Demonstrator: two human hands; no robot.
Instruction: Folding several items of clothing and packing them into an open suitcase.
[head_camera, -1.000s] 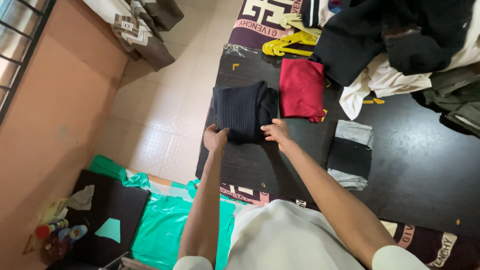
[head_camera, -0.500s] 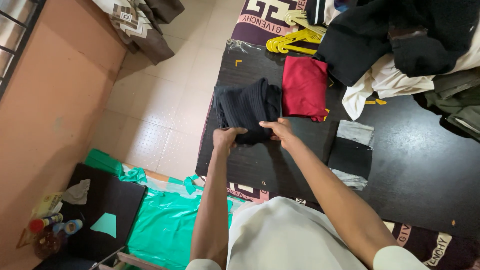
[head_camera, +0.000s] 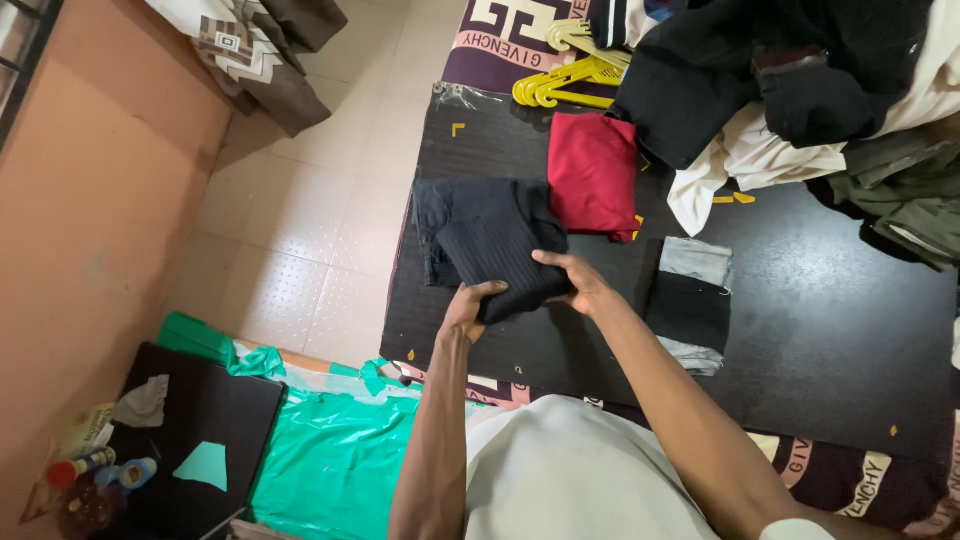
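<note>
I've got the folded black knit at centre frame on the dark table, my left hand pinching its near edge from below, my right hand curled round the near right corner. The red fold sits touching it up and to the right, the grey-and-black fold to the right. Grip's only on one edge, so the layers could slide apart, or it nudges the red one askew

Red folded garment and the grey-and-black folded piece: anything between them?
Head view: only bare dark board separates the red folded garment from the grey-and-black folded piece.
</note>
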